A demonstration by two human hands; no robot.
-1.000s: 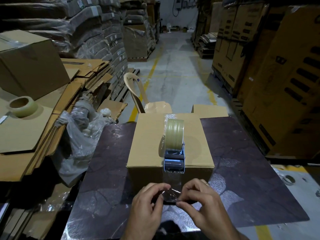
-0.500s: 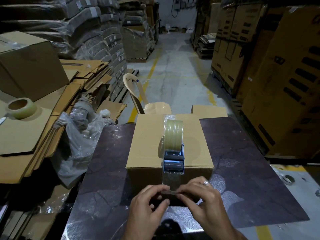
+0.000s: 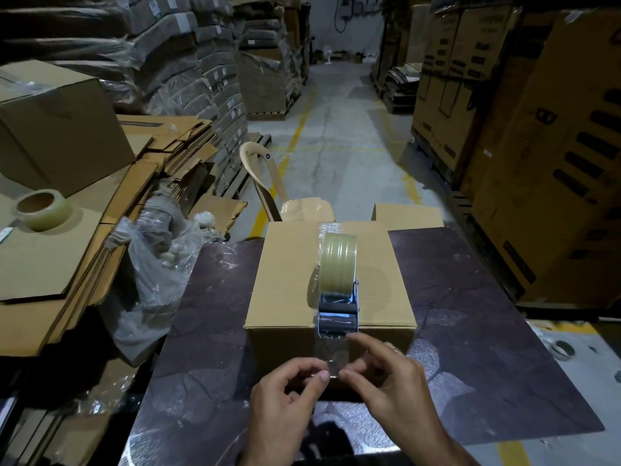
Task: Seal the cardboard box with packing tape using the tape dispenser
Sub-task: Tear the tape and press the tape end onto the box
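A closed cardboard box (image 3: pixel 289 284) stands on a dark table (image 3: pixel 470 348). On the box's top, at its near edge, sits a blue tape dispenser (image 3: pixel 337 312) with a clear tape roll (image 3: pixel 337 264). A strip of clear tape (image 3: pixel 331 353) hangs from the dispenser down the box's near face. My left hand (image 3: pixel 285 405) pinches the strip's loose end between thumb and forefinger. My right hand (image 3: pixel 396 388) is right of the strip, fingers spread, with its fingertips at the tape's edge.
Flattened cardboard sheets (image 3: pixel 50 264) are stacked at the left, with a spare tape roll (image 3: pixel 42 210) and a big box (image 3: pixel 60 126) on them. Crumpled plastic wrap (image 3: pixel 158 277) lies beside the table. A plastic chair (image 3: pixel 268 190) stands behind the box. Tall cartons (image 3: pixel 554 163) line the right.
Both hands moved a little nearer and the tape strip was pulled longer down the box's front. My right hand's fingers have opened from their pinch and spread apart.
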